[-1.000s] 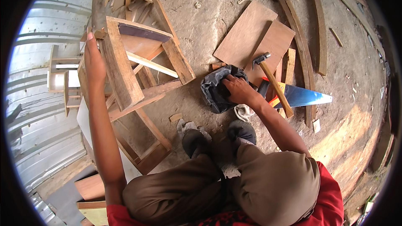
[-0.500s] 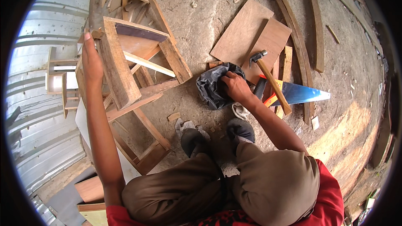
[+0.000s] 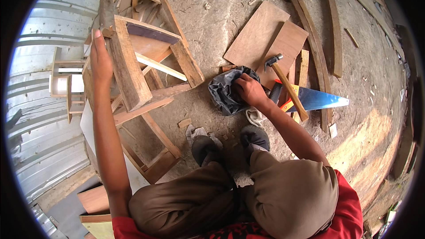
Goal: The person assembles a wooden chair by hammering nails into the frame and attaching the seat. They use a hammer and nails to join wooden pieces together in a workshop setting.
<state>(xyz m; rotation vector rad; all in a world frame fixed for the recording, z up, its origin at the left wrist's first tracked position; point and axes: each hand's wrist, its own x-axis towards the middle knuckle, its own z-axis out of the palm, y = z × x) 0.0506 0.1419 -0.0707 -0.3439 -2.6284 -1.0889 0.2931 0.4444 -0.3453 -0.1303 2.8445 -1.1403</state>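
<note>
Entry, as I see it from the head view: my left hand (image 3: 101, 59) lies flat against the left side of the unfinished bare-wood chair frame (image 3: 133, 79), which stands on the ground at the left. Right of the frame, my right hand (image 3: 250, 89) sits in the crumpled dark grey plastic bag (image 3: 226, 93) on the ground before my feet. Just right of the bag, the wooden-handled claw hammer (image 3: 287, 86) lies across the orange-handled handsaw (image 3: 310, 99). Behind both lie two flat brown plywood sheets (image 3: 265, 35), overlapping. Curved wooden strips (image 3: 334, 31) lie farther right.
</note>
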